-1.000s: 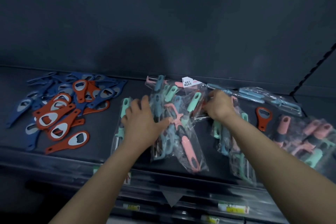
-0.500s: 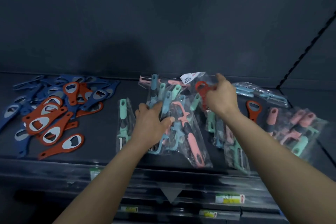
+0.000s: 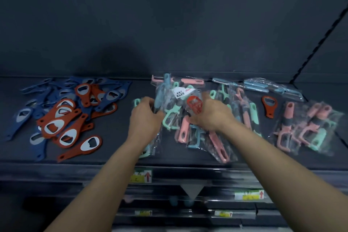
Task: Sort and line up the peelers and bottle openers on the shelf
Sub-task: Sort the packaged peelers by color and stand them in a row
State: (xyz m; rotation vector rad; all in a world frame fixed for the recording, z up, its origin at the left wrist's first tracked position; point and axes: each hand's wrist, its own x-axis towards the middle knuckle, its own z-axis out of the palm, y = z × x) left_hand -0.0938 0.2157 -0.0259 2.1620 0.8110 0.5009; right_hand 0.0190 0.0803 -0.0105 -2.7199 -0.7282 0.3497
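Note:
A heap of bagged peelers [image 3: 185, 126] in pink, mint and blue lies mid-shelf. My right hand [image 3: 211, 115] holds a red bottle opener [image 3: 194, 104] by its handle just above that heap. My left hand [image 3: 146, 117] grips the left edge of a peeler bag with a blue peeler [image 3: 162, 92] in it. A jumbled pile of red and blue bottle openers [image 3: 66, 111] covers the left of the shelf. One stray red opener [image 3: 269, 106] lies among the peelers on the right.
More bagged peelers [image 3: 308, 128] lie at the right, and blue ones [image 3: 271, 86] along the back wall. The dark shelf [image 3: 116, 132] has a front rail with price labels [image 3: 141, 176]. A slanted upright [image 3: 320, 43] bounds the right side.
My right hand has pulled a red bottle opener out of the peeler heap and brought it toward me. My left hand has shifted up to the left bag's edge.

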